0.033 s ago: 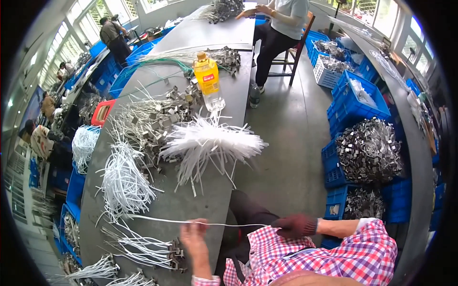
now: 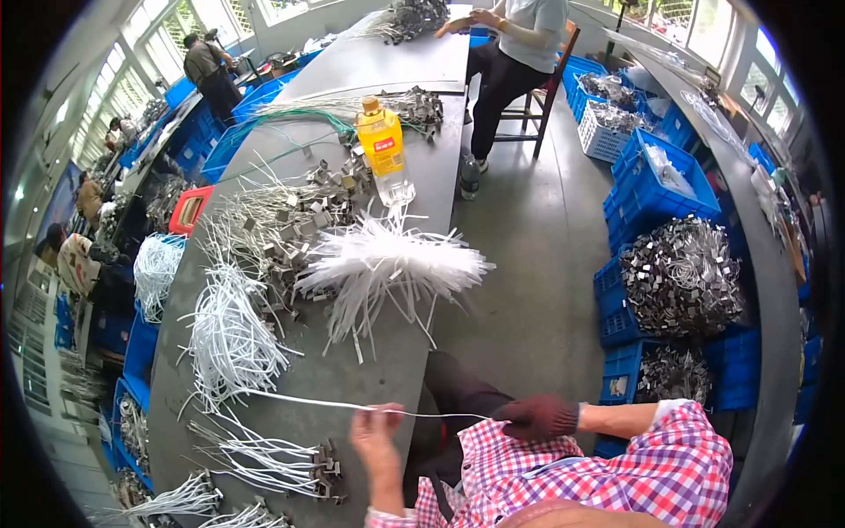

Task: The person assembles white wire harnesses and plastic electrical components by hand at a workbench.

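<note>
Pinching the strand [image 2: 308,401], the bare left hand [image 2: 378,440] is holding it at the lower middle of the frame; farther right, the gloved right hand [image 2: 535,417] is closing on its thin end, with the dark fabric hiding the exact hold. From the white bundle [image 2: 231,343] at left, the strand is running thick to the left hand and thin beyond it. Compared with a moment ago, the left hand is sitting farther right and the right hand slightly farther left, and the thick part is reaching a little farther right too; the work in hand seems to be advancing by small shifts.

At lower left, loose wires [image 2: 264,462] are lying just below the strand, close enough to risk a snag. Toward the lower middle, bare table [image 2: 343,378] is giving some room around the strand. Its right edge is passing just beside the left fingertips, so the thin stretch is spanning open air. Right of that, the checked shirt [image 2: 607,471] is crowding the space below the right hand, while bare floor [image 2: 528,326] is showing above it. Farther right, blue crates [image 2: 616,378] are standing near the right forearm, limiting outward swing.
</note>
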The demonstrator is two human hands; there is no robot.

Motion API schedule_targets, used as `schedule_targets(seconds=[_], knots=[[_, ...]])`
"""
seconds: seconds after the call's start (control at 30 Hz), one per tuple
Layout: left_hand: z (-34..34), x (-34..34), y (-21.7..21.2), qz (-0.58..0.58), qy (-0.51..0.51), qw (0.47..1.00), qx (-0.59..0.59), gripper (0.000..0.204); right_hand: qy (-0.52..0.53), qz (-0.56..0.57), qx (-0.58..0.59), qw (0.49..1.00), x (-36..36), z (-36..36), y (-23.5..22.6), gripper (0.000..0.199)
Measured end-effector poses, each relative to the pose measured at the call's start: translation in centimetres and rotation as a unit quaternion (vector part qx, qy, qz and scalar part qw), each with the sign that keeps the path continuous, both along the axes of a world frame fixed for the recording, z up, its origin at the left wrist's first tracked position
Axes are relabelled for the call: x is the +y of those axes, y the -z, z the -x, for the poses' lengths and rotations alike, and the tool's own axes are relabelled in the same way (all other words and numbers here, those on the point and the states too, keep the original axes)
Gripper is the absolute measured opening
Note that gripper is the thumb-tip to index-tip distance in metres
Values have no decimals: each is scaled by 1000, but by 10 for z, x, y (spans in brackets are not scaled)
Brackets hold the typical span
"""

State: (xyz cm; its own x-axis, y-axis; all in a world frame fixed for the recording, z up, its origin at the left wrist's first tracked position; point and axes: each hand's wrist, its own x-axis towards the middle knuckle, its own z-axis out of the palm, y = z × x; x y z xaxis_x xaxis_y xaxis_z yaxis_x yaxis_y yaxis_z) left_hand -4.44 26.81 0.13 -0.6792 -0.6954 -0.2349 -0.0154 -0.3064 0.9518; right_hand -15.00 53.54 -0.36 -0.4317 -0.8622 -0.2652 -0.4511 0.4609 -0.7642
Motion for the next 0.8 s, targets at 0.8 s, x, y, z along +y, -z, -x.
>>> schedule_targets(seconds=[0.8], knots=[[-38, 3, -16, -100, 49, 994, 21, 23, 36, 205, -363, 908, -91, 12, -21, 28]])
